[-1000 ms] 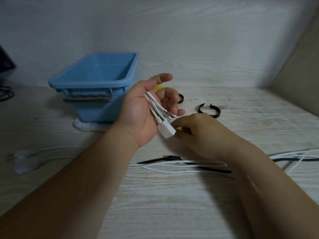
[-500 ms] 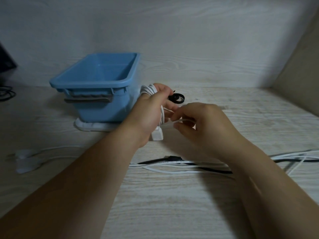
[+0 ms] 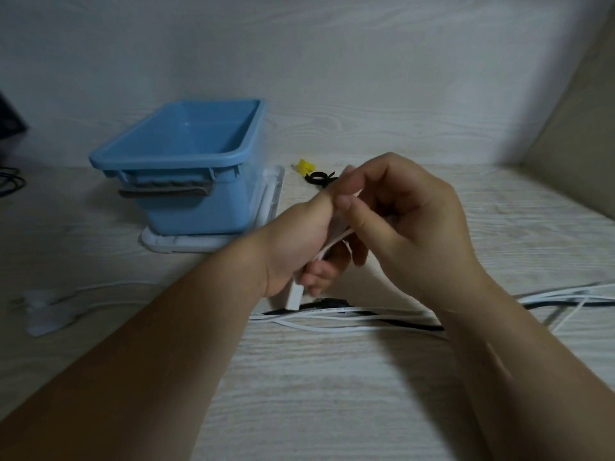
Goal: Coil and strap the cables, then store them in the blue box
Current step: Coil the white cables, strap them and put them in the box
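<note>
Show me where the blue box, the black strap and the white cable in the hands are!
blue box (image 3: 199, 212): head view, on its front wall.
black strap (image 3: 315, 180): head view, on its curled band.
white cable (image 3: 294, 296): head view, on its plug end.

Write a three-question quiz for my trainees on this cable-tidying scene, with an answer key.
1. True or false: the black strap is already wrapped round the white cable.
2. The left hand grips the cable's coil. What does the right hand do? A pinches a strand of it; B rests on the table; C reaches into the box.
3. What colour is the small object beside the strap?
Key: 1 false; 2 A; 3 yellow.
</note>
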